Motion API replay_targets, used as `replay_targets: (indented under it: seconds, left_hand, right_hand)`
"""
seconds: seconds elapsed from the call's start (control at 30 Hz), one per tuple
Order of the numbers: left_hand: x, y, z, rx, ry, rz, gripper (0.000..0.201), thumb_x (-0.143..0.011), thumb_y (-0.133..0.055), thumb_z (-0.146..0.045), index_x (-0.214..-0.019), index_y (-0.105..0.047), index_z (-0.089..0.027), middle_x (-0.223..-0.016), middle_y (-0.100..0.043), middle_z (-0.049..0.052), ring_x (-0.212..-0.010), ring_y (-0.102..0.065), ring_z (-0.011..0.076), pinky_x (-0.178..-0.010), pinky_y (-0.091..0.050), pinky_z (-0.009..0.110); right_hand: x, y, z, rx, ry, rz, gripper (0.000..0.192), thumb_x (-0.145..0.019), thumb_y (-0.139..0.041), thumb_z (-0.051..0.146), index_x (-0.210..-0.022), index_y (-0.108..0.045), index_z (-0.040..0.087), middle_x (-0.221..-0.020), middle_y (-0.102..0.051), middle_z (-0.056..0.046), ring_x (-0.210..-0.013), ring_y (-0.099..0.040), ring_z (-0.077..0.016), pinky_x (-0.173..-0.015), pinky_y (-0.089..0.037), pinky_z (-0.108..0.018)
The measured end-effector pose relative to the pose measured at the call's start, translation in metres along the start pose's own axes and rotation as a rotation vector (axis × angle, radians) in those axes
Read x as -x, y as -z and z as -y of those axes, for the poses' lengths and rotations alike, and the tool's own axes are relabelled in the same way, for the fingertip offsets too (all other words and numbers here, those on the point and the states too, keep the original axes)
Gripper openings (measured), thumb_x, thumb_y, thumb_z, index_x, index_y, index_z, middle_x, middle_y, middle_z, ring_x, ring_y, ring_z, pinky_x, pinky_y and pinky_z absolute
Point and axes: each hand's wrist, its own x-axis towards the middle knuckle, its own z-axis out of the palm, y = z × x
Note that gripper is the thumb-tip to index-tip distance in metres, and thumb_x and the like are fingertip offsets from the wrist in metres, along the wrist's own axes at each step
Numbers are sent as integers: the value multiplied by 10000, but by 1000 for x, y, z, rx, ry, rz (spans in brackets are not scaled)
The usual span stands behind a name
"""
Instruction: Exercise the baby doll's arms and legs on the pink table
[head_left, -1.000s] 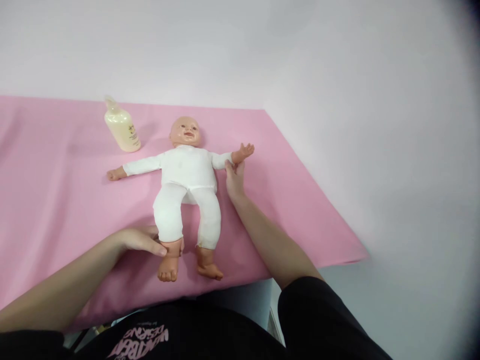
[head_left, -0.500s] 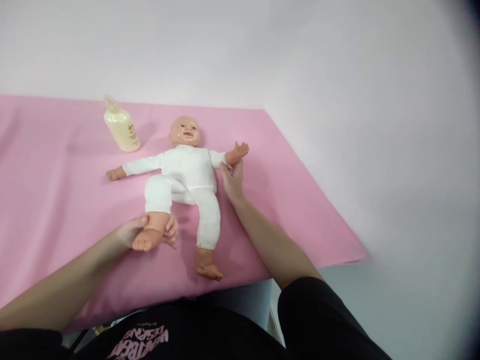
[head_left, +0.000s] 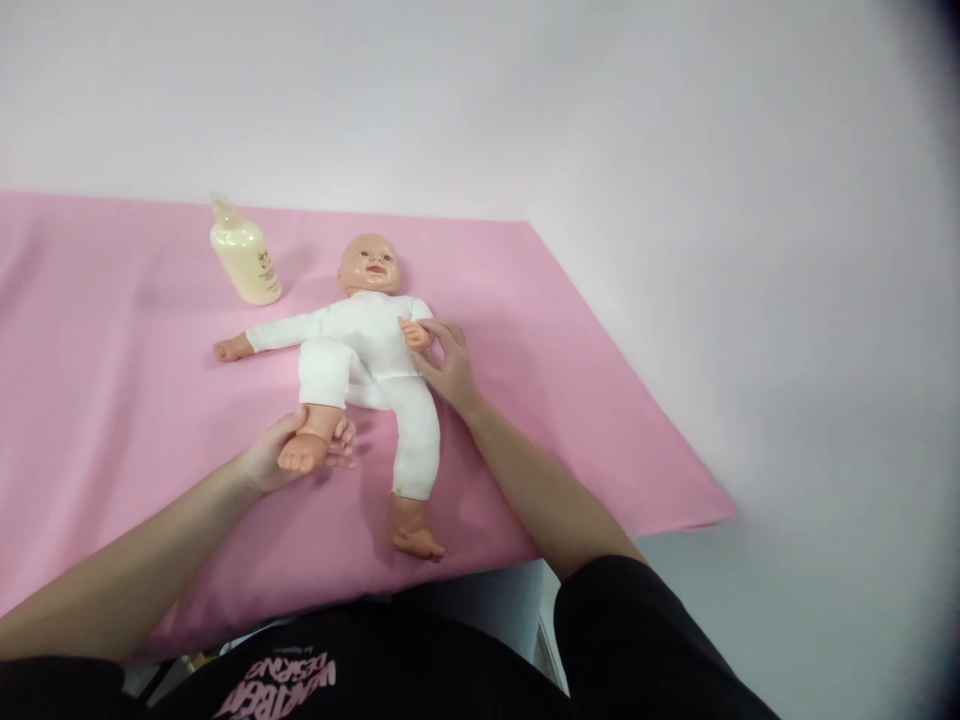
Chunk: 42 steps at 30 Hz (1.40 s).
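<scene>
A baby doll (head_left: 367, 345) in a white suit lies on its back on the pink sheet (head_left: 112, 400), head away from me. My left hand (head_left: 281, 455) cups the foot of the doll's bent leg, the one on my left, with the knee pushed up toward its belly. My right hand (head_left: 446, 365) holds the doll's arm on my right and has it folded across the chest. The doll's other arm lies stretched out to the left and its other leg lies straight toward me.
A cream-coloured bottle (head_left: 244, 255) stands on the sheet behind the doll's outstretched arm. The sheet's right edge (head_left: 645, 400) runs diagonally and its near edge is just past the doll's straight foot. A plain pale wall is behind.
My left hand lifted the doll's left-side foot and bent that knee up toward the belly. My right hand brought the doll's right-side arm from stretched out to folded over its chest.
</scene>
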Motion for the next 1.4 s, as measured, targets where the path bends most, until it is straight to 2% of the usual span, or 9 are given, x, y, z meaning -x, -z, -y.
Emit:
replay_targets:
  seconds: [0.17, 0.3, 0.5, 0.73, 0.87, 0.97, 1.07, 1.23, 1.4]
  left_hand:
    - [0, -4, 0, -9, -2, -33, 526, -845, -712, -645, -965, -661, -135, -967, -619, 72, -916, -658, 233, -918, -575, 387]
    - [-1, -9, -1, -46, -26, -49, 516, -845, -722, -627, -950, -680, -124, -951, -624, 81, -913, -658, 239, -900, -583, 388]
    - [-1, -8, 0, -71, 14, -11, 520, -846, -706, -634, -952, -657, -127, -956, -612, 91, -913, -662, 258, -908, -575, 431]
    - [4, -17, 0, -132, 147, 68, 510, -779, -789, -591, -1000, -683, -144, -1020, -636, 86, -954, -647, 248, -928, -543, 384]
    - [5, -26, -6, -265, 223, 84, 583, -746, -790, -622, -1050, -709, -131, -1062, -670, 113, -960, -642, 284, -880, -519, 375]
    - [4, -27, -9, -390, 236, 131, 616, -764, -755, -651, -1080, -718, -124, -1105, -682, 142, -1015, -628, 323, -925, -502, 412]
    - [4, -26, -11, -433, 240, 176, 606, -808, -722, -648, -1120, -715, -129, -1144, -676, 146, -1054, -613, 327, -973, -484, 425]
    - [5, -23, -8, -405, 245, 163, 626, -801, -733, -657, -1126, -705, -122, -1140, -664, 135, -1054, -605, 318, -962, -480, 403]
    - [3, -13, 0, -220, 146, 106, 574, -799, -735, -659, -1050, -685, -145, -1053, -634, 102, -965, -630, 261, -906, -516, 369]
  right_hand:
    - [-1, 0, 1, 29, 15, 84, 351, -908, -656, 306, -1259, -661, 297, -1272, -706, -81, -1221, -626, -297, -1125, -482, -537]
    - [-1, -1, 0, 37, 47, 95, 350, -913, -642, 280, -1260, -672, 295, -1269, -707, -82, -1220, -629, -293, -1114, -493, -527]
    - [0, -3, 0, -25, 8, 15, 338, -914, -675, 314, -1249, -644, 284, -1248, -709, -86, -1199, -634, -282, -1104, -501, -514]
    - [1, -6, -10, -96, -145, -43, 386, -900, -695, 398, -1247, -606, 255, -1224, -687, -97, -1134, -637, -264, -1056, -526, -496]
    - [3, -8, -17, -151, -209, -67, 437, -890, -703, 450, -1255, -590, 238, -1234, -678, -109, -1135, -643, -263, -1016, -547, -471]
    - [4, -11, -23, -200, -254, -93, 463, -879, -714, 478, -1250, -586, 232, -1220, -685, -102, -1098, -663, -245, -978, -570, -438]
    - [4, -14, -27, -234, -296, -130, 479, -879, -710, 512, -1249, -583, 236, -1224, -687, -94, -1072, -677, -227, -947, -583, -404]
    - [4, -16, -31, -237, -313, -160, 499, -896, -680, 547, -1273, -560, 243, -1251, -675, -100, -1114, -677, -231, -944, -587, -389]
    - [5, -12, -24, -169, -205, -107, 457, -898, -688, 484, -1268, -566, 245, -1236, -677, -105, -1118, -664, -248, -975, -573, -430]
